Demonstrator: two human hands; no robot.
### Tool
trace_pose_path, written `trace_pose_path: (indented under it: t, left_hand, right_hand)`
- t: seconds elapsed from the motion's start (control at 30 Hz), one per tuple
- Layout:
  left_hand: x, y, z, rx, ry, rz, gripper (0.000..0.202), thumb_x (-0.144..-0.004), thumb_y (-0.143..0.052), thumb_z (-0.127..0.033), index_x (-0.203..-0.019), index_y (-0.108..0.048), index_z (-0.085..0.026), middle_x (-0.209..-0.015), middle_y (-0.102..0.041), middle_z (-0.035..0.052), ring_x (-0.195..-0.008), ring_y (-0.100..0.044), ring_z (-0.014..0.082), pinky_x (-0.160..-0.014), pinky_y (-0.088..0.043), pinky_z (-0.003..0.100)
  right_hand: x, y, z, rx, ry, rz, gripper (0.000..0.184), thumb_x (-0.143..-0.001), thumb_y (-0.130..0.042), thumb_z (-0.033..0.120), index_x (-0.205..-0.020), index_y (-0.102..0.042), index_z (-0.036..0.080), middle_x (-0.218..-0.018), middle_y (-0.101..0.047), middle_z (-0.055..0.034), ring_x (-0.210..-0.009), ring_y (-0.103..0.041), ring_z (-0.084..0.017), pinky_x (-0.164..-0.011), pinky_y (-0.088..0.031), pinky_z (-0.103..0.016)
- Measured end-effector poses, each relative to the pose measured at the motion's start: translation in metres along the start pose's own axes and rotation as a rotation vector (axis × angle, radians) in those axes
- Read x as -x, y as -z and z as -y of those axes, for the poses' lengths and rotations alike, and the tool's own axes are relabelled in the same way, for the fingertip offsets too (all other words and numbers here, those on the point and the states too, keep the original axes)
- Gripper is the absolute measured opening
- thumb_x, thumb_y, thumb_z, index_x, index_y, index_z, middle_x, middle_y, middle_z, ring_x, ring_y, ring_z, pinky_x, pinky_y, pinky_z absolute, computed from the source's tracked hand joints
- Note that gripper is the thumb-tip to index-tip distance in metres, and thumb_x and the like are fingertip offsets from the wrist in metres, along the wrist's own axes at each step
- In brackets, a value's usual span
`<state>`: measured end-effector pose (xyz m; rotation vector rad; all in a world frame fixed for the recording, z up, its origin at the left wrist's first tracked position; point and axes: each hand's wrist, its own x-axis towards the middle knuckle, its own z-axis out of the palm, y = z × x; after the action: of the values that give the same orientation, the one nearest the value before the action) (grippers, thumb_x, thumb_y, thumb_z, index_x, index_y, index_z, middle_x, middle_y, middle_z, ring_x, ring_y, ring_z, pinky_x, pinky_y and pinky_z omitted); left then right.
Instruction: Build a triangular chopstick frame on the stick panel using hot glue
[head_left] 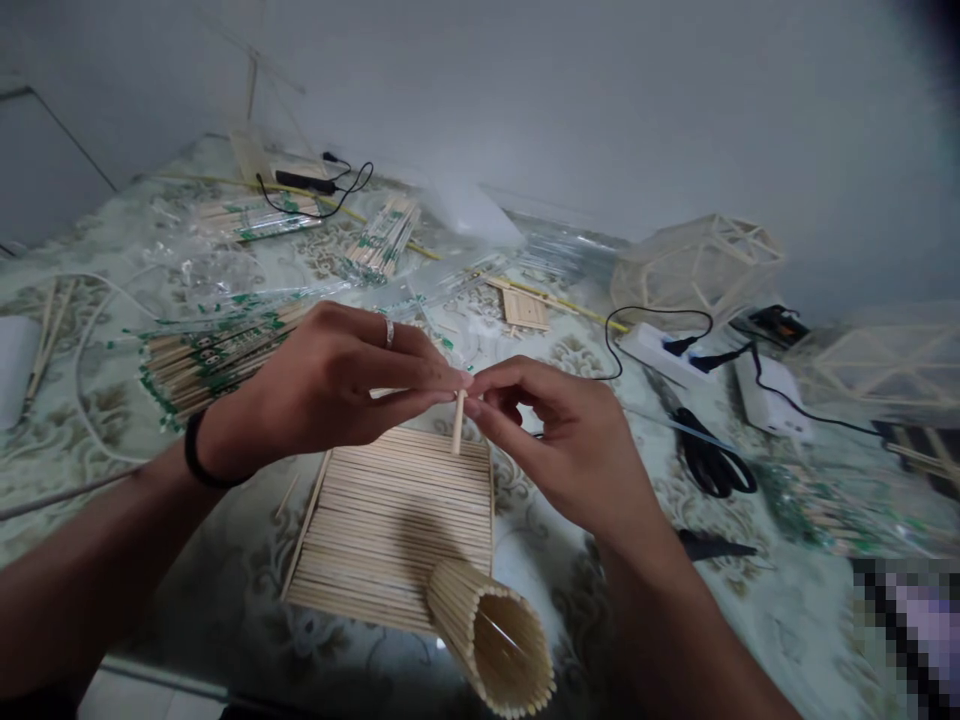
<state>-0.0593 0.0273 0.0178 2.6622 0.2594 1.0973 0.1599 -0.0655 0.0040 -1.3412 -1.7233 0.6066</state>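
Observation:
Between the fingertips of both hands is a short wooden stick [457, 425], pointing down toward me. My left hand [337, 375], with a ring and a black wristband, pinches its upper end from the left. From the right, the thumb and forefinger of my right hand [562, 430] close on the same end. Under the hands lies a flat panel [375, 520] of wooden sticks set side by side, with a thin stick along each side edge. A hollow tube [491, 640] of upright sticks rests at the panel's near right corner, its opening facing me.
Wrapped chopsticks [202, 365] lie left, with another bundle [386, 235] behind. Black scissors [709, 450], a power strip [664, 350] with cords, and a bag of sticks [840, 505] are right. A stick-frame model [697, 265] stands at the back, near a small wooden panel [525, 308].

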Motion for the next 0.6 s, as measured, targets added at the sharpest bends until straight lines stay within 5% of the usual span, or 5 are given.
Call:
trace_pose_path:
  t: [0.6]
  left_hand:
    - [-0.0019, 0.0017, -0.0009, 0.013, -0.028, -0.008, 0.008, -0.096, -0.073, -0.019, -0.1, -0.079, -0.022, -0.1, -0.085, 0.0019, -0.087, -0.081, 0.0133, -0.076, -0.063, 0.021]
  right_hand:
    - [-0.002, 0.0005, 0.004, 0.016, -0.026, 0.018, 0.005, -0.094, -0.07, 0.023, -0.09, -0.074, 0.022, -0.079, -0.075, 0.0004, -0.066, -0.063, -0.013, -0.063, -0.047, -0.028]
